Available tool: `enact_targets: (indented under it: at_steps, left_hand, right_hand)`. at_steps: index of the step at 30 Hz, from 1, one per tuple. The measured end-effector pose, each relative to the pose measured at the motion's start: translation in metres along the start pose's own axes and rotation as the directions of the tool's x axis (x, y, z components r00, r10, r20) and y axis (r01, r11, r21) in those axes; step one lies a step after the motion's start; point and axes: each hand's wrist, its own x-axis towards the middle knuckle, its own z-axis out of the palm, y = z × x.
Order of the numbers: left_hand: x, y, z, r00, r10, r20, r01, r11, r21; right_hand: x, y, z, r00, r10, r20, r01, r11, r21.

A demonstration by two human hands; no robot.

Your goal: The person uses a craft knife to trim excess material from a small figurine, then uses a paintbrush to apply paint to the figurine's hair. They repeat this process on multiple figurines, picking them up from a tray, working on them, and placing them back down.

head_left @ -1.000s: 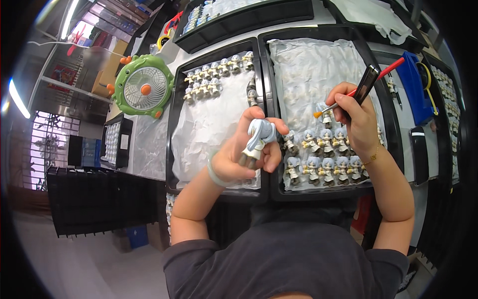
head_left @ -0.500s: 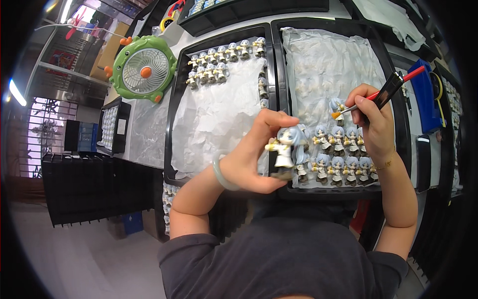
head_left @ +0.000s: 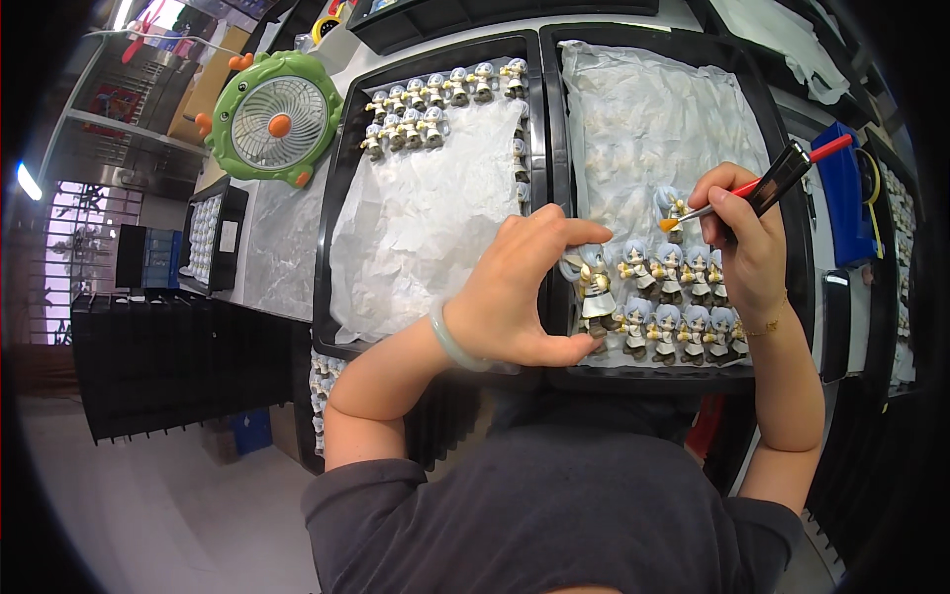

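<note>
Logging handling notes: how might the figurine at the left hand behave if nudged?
The figurine in the left hand is probably stiff, showing no bend between finger and thumb. Its outsized head may make it tip easily.

back tray (head_left: 495, 22): cut by top edge | figurines (head_left: 716, 274) behind right hand (head_left: 744, 226): part-hidden

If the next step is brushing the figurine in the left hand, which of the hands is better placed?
Right, most likely: the right hand holds the brush, its orange tip pointing leftward, while the left hand has the figurine between thumb and fingers.
</note>
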Motion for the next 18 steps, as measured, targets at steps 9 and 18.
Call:
enact_targets:
  at_steps: [9,18]
  left_hand:
    - [0.013,-0.044,-0.025,0.966,-0.260,0.014,0.212,0.757,-0.618]
    - [0.039,-0.203,-0.087,0.929,-0.315,-0.193,0.369,0.827,0.425]
  right_hand:
    - [0.003,0.002,-0.005,0.999,0.002,-0.039,-0.001,1.000,0.022]
    - [0.007,0.002,-0.007,0.999,-0.008,-0.050,0.012,0.998,0.066]
